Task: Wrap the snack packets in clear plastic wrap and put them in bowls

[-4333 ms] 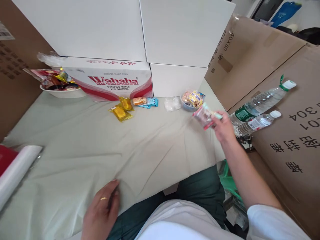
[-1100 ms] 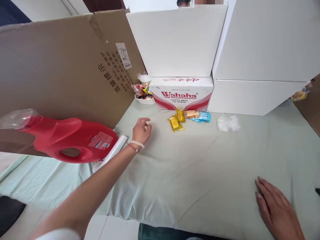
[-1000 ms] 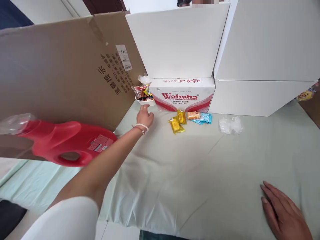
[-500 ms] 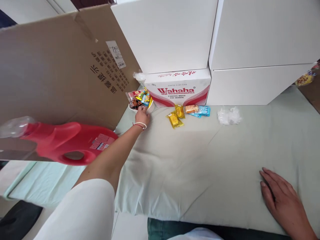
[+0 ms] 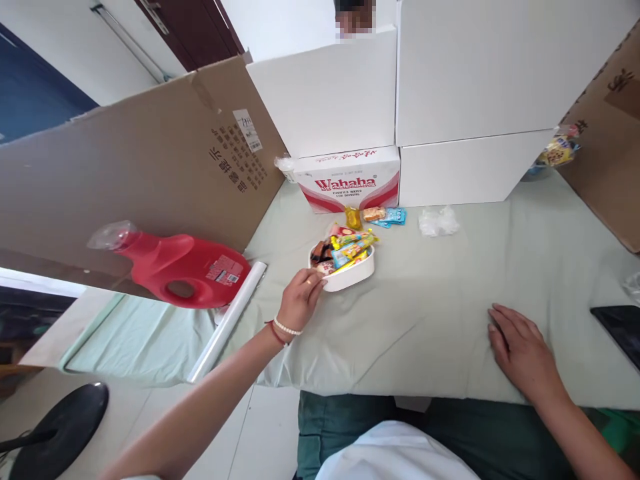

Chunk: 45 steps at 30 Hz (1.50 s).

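My left hand (image 5: 303, 293) grips the near left rim of a white oval bowl (image 5: 353, 275), fingers closed on its edge. Wrapped snacks (image 5: 350, 248) in yellow, blue, red and brown fill the bowl above its rim. My right hand (image 5: 520, 340) lies flat on the green tablecloth with its fingers stretched out, holding nothing. Just behind the bowl is a yellow wrapped snack (image 5: 353, 218), partly hidden by the bowl's contents. Beside it lie an orange-brown packaged snack (image 5: 374, 213) and blue packets (image 5: 396, 216).
A Wahaha water carton (image 5: 350, 183) and white boxes (image 5: 475, 173) line the back. Crumpled clear plastic (image 5: 439, 221) lies before them. At left are a red jug (image 5: 187, 270), a white roll (image 5: 230, 320) and a cardboard panel (image 5: 150, 173). A dark flat object (image 5: 620, 330) rests at right.
My left hand has brought the snack-filled bowl from beside the carton toward the middle front of the table. My right hand stays flat. The camera view has shifted.
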Available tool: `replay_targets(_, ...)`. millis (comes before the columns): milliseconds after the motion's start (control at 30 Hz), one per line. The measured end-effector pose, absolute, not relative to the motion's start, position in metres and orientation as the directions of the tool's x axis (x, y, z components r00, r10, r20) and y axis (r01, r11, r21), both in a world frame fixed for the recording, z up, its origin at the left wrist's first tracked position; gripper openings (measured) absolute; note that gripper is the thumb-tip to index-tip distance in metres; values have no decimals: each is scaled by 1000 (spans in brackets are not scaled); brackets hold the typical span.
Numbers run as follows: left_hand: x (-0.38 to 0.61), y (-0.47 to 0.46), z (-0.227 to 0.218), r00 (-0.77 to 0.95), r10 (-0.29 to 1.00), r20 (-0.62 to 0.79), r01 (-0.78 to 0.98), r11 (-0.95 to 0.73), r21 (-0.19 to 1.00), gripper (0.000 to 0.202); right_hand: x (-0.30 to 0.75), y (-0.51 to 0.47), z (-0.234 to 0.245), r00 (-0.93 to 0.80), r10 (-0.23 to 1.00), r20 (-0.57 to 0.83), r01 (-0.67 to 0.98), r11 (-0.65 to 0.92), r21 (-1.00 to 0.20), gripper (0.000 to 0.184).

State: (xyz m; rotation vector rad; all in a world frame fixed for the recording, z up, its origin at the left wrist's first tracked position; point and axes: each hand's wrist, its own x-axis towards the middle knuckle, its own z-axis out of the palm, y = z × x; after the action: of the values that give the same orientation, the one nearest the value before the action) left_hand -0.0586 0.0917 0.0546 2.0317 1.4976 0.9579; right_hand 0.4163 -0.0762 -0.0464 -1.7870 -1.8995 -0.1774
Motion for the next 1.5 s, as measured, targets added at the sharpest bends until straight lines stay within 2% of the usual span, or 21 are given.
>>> replay_targets(67, -26, 110, 66, 21, 991, 133, 338, -132, 932, 16, 416, -76, -46, 10, 893, 449, 958, 120, -259, 42)
replay_targets(100, -10, 126, 71, -66, 998, -9, 113, 16, 993, 18, 416, -76, -45, 10, 894, 449, 957, 122, -263, 41)
replay_targets(133, 5, 144, 74, -89, 994, -68, 31, 71, 997, 20, 416, -76, -46, 11, 894, 449, 956, 122, -267, 40)
replay_targets(267, 46, 213, 76, -106, 970, -219, -129, 205, 970, 22, 416, -78, -47, 20, 884, 467, 950, 129, -285, 38)
replay_targets(400, 55, 231, 72, -65, 937, -343, -232, 320, 919, 20, 414, -80, -47, 36, 877, 480, 944, 127, -304, 37)
replay_targets(500, 40, 207, 67, -29, 932, -362, -298, 337, 893, 14, 414, -79, -47, 62, 884, 463, 935, 111, -336, 37)
replay_targets(600, 11, 152, 54, 16, 947, -321, -410, 299, 862, 25, 417, -79, -44, 95, 897, 432, 911, 97, -401, 39)
replay_targets(633, 1, 128, 47, 54, 939, -340, -442, 328, 835, 27, 418, -79, -41, 115, 901, 417, 896, 87, -435, 40)
replay_targets(700, -12, 76, 33, 204, 861, -465, -441, 505, 742, 24, 413, -81, -30, 192, 903, 384, 851, 42, -524, 43)
replay_targets(767, -12, 27, 20, 392, 744, -541, -366, 666, 649, 27, 399, -85, -12, 268, 913, 309, 750, 3, -661, 47)
replay_targets(800, -7, 7, 15, 424, 715, -555, -348, 695, 629, 27, 388, -89, -2, 269, 934, 237, 657, 2, -754, 49)
replay_targets(833, 2, -8, 12, 449, 693, -565, -337, 716, 611, 28, 375, -93, 8, 225, 963, 151, 522, 11, -853, 54)
replay_targets(900, 27, -24, 10, 461, 676, -574, -344, 733, 587, 34, 344, -105, 26, 4, 1000, -8, 150, -9, -989, 67)
replay_targets(967, 53, -26, 14, 438, 702, -562, -375, 710, 595, 39, 318, -117, 38, -183, 981, -67, -133, -92, -987, 77)
replay_targets(1067, 80, -18, 21, 365, 781, -507, -397, 623, 674, 40, 305, -132, 49, -203, 973, -107, -248, -157, -956, 63)
replay_targets(1167, 82, -11, 22, 297, 854, -427, -300, 508, 807, 40, 334, -134, 64, -4, 994, -112, -130, -111, -985, 53)
replay_targets(1267, 62, -12, 15, 232, 913, -335, -82, 361, 929, 40, 387, -116, 81, 257, 966, 2, 275, -71, -959, 43)
replay_targets(1300, 53, -14, 13, 211, 927, -311, -21, 322, 947, 39, 405, -105, 84, 312, 947, 73, 458, -83, -885, 38)
replay_targets(1367, 33, -19, 9, 166, 943, -288, 45, 285, 958, 39, 437, -76, 84, 308, 929, 204, 779, -123, -615, 31)
replay_targets(1433, 13, -26, 7, 103, 952, -288, 67, 282, 957, 41, 460, -41, 78, 243, 940, 240, 931, -157, -331, 35)
replay_targets(1500, -7, -35, 7, 25, 956, -291, 83, 288, 954, 42, 476, -1, 68, 186, 962, 201, 979, -163, -125, 40)
